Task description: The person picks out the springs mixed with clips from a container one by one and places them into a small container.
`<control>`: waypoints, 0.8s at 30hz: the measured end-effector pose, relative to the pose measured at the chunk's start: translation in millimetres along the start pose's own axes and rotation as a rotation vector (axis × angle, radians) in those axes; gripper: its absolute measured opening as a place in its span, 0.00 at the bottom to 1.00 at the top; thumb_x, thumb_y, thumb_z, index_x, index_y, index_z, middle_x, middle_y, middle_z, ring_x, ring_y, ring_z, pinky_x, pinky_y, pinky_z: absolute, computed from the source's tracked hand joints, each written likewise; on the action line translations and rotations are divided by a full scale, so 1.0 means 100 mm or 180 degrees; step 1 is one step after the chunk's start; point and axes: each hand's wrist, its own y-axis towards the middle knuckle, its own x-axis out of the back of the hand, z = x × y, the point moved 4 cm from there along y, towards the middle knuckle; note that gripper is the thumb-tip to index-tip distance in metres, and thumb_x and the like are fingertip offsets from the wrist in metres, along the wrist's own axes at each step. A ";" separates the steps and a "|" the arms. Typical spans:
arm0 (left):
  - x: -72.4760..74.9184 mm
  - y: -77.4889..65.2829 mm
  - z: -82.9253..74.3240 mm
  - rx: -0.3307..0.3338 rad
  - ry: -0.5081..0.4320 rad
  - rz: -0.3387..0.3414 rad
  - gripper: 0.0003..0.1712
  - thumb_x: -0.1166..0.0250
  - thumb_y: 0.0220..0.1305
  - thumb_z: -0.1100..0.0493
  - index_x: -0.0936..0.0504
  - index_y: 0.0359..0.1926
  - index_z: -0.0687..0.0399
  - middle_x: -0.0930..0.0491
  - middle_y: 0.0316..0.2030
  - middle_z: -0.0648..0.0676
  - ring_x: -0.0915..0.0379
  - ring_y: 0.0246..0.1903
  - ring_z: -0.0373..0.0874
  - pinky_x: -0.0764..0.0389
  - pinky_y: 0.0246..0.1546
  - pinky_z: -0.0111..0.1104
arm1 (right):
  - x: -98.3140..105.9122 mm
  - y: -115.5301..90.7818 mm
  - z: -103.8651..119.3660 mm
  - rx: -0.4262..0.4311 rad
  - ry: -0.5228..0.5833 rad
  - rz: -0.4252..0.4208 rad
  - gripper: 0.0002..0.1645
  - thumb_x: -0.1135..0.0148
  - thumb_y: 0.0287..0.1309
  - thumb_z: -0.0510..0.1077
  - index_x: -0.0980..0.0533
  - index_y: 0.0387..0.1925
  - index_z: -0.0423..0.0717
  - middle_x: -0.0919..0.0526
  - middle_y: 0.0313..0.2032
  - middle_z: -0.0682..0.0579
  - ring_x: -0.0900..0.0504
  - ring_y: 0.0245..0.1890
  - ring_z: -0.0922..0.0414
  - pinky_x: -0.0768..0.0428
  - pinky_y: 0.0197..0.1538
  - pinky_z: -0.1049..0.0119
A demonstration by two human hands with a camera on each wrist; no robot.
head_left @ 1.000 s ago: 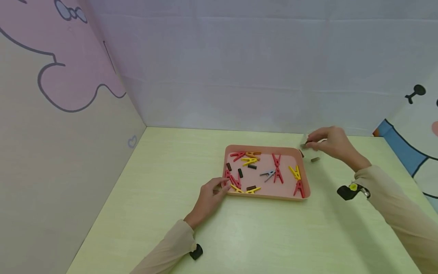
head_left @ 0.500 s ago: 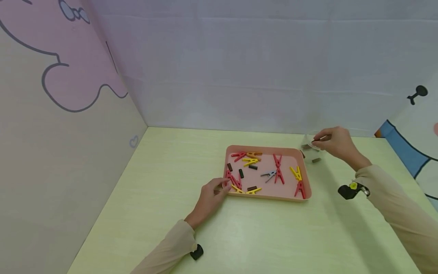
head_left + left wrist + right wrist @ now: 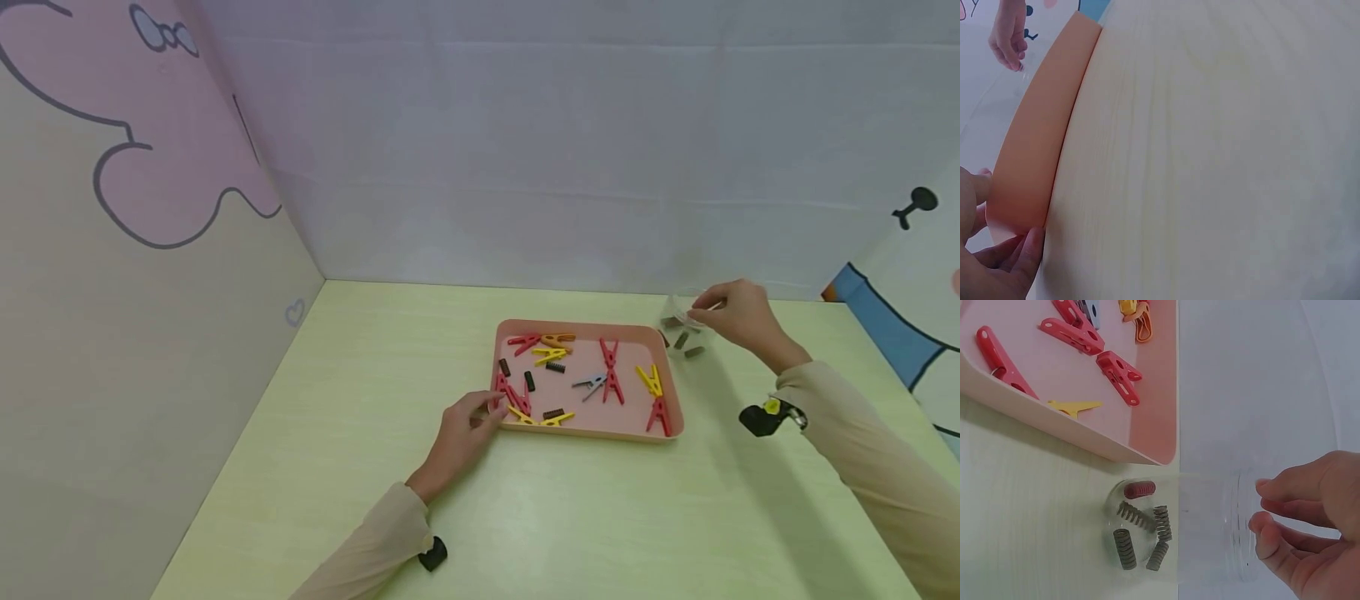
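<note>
My left hand [image 3: 459, 433] grips the near left corner of a pink tray [image 3: 592, 324], its thumb against the outer wall in the left wrist view. Beyond the tray's far right corner stands a clear plastic jar [image 3: 1210, 525]. Inside it, in the right wrist view, lie several coil springs, among them a dark spring [image 3: 1125, 549] and a reddish spring [image 3: 1140, 489]. At the jar's mouth is my right hand [image 3: 1316, 525], thumb and fingertips slightly apart and holding nothing visible. The tray bears red clothespins [image 3: 611, 383], yellow clothespins [image 3: 648, 380] and a grey clothespin [image 3: 590, 384].
Several loose dark springs [image 3: 529, 381] lie among the clothespins in the tray. The pale green table [image 3: 585, 517] extends around the tray and meets a white back wall [image 3: 487, 167]. A side wall with cartoon drawings [image 3: 180, 167] rises at the left.
A small dark spring has left my right fingertips, and one more spring shows low in the jar. The right hand has shifted slightly right since a second ago. The left hand stays on the tray.
</note>
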 end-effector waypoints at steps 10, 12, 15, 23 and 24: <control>0.00 0.01 0.00 0.0018 -0.0054 0.0014 0.23 0.40 0.65 0.47 0.22 0.56 0.52 0.25 0.55 0.50 0.29 0.51 0.42 0.23 0.45 0.34 | 0.01 -0.05 0.07 0.0060 0.0092 -0.0077 0.12 0.36 0.57 0.41 0.18 0.34 0.33 0.17 0.33 0.37 0.20 0.26 0.51 0.23 0.31 0.54; 0.00 0.01 0.00 0.0019 -0.0070 0.0017 0.23 0.40 0.65 0.47 0.23 0.57 0.52 0.25 0.55 0.50 0.29 0.51 0.42 0.23 0.45 0.33 | 0.00 -0.06 0.12 0.0101 0.0126 -0.0078 0.12 0.36 0.57 0.41 0.18 0.34 0.33 0.17 0.32 0.37 0.19 0.26 0.52 0.23 0.27 0.59; 0.00 0.02 0.01 0.0007 -0.0080 0.0019 0.23 0.40 0.65 0.46 0.23 0.57 0.53 0.25 0.55 0.50 0.29 0.51 0.42 0.23 0.45 0.33 | -0.02 -0.09 0.18 0.0177 0.0200 -0.0078 0.12 0.36 0.57 0.41 0.18 0.34 0.33 0.17 0.33 0.36 0.18 0.28 0.48 0.23 0.26 0.62; -0.01 0.02 0.02 0.0001 -0.0061 0.0007 0.23 0.40 0.65 0.46 0.22 0.56 0.52 0.24 0.54 0.50 0.29 0.51 0.41 0.23 0.44 0.32 | -0.09 -0.16 0.37 0.0433 0.0251 -0.0144 0.09 0.35 0.55 0.39 0.18 0.33 0.35 0.17 0.36 0.36 0.18 0.33 0.42 0.23 0.26 0.62; -0.01 0.02 0.02 0.0005 -0.0063 0.0009 0.24 0.40 0.65 0.46 0.22 0.56 0.52 0.24 0.54 0.50 0.29 0.51 0.41 0.23 0.44 0.33 | -0.10 -0.17 0.39 0.0461 0.0246 -0.0147 0.08 0.35 0.55 0.39 0.18 0.33 0.35 0.17 0.36 0.37 0.18 0.33 0.42 0.23 0.26 0.63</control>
